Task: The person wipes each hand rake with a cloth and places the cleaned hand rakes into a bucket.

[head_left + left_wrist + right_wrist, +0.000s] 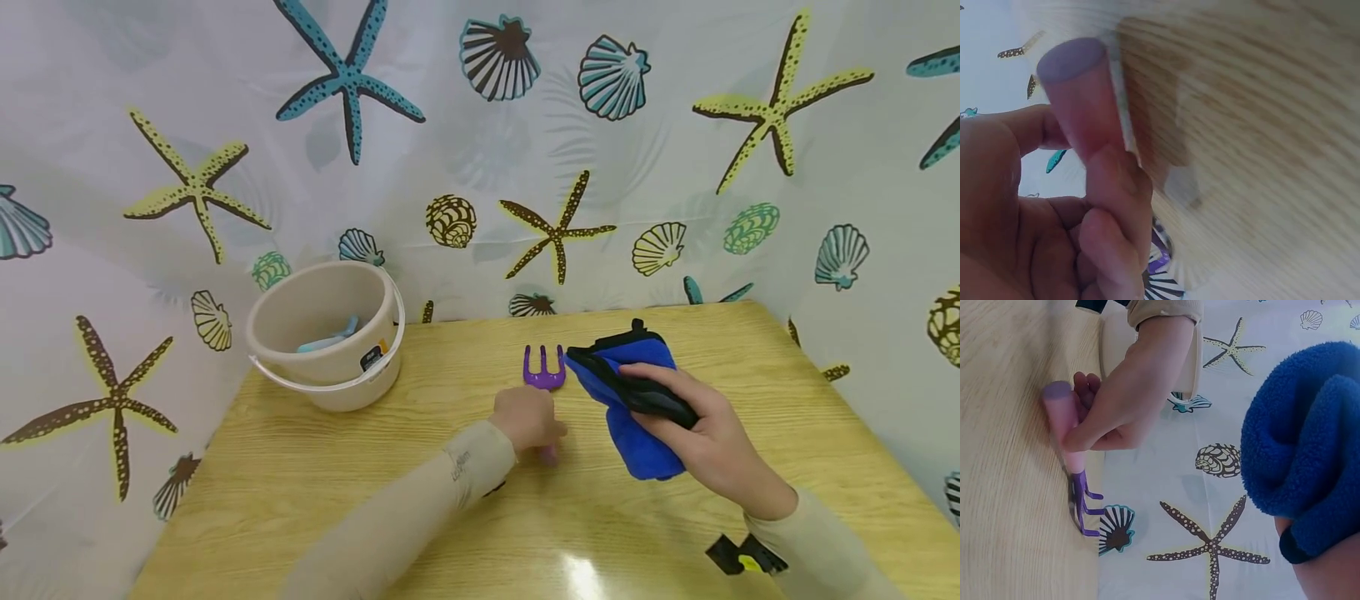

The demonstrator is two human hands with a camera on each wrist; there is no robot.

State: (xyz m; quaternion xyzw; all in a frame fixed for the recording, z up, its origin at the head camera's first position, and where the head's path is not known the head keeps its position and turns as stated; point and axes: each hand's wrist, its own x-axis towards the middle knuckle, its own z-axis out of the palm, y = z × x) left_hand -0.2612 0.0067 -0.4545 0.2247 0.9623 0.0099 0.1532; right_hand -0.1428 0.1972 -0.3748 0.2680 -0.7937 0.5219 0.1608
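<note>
Near the middle of the table, my left hand (527,417) grips a small hand rake (545,379) by its handle. Three purple tines point away from me. The left wrist view shows the pink handle (1082,103) with its mauve end between thumb and fingers. In the right wrist view the rake (1075,487) lies low along the tabletop. To the right, my right hand (708,433) holds a fuzzy blue cloth (637,446) with a smooth black part (622,379), raised above the table. The cloth (1291,437) hangs in folds in the right wrist view.
A beige bucket (367,383) with a white handle stands at the back left of the wooden table (450,533). Light-blue items (330,340) lie inside it. Behind and beside the table hangs a white sheet (480,150) printed with starfish and shells.
</note>
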